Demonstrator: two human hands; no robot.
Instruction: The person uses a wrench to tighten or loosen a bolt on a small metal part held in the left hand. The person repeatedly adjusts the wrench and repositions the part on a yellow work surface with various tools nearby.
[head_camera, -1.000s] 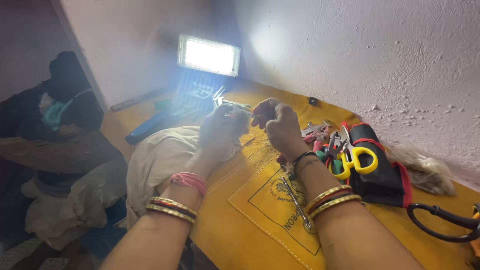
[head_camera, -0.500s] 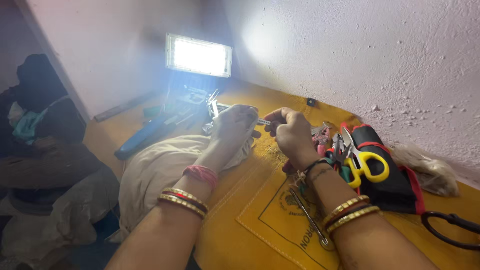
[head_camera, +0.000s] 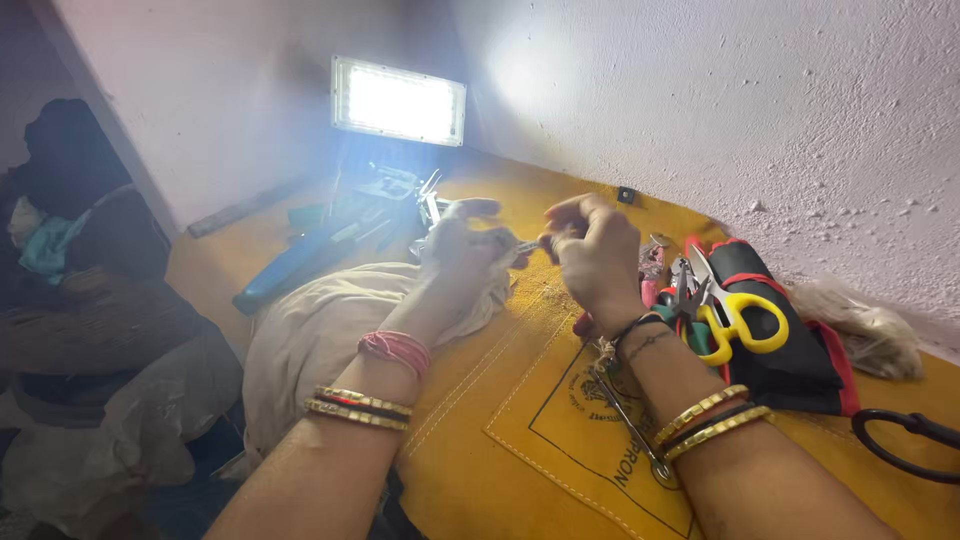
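My left hand (head_camera: 462, 250) and my right hand (head_camera: 596, 255) are raised close together over a yellow apron (head_camera: 520, 440) spread on the surface. Between their fingertips they pinch a small thin metal piece (head_camera: 528, 246); its exact kind is too small to tell. Both wrists wear gold bangles, and the left also has a pink band. A cream cloth bundle (head_camera: 320, 330) lies under my left forearm.
A bright rectangular lamp (head_camera: 398, 100) shines against the white wall. A black and red tool pouch (head_camera: 770, 330) with yellow-handled scissors (head_camera: 735, 315) lies right. Black scissor handles (head_camera: 905, 440) are at the far right, blue tools (head_camera: 300, 262) at the left. A seated person (head_camera: 70, 250) is far left.
The view has swung slightly left. My two hands have drawn apart a little, still holding the small metal piece between them.
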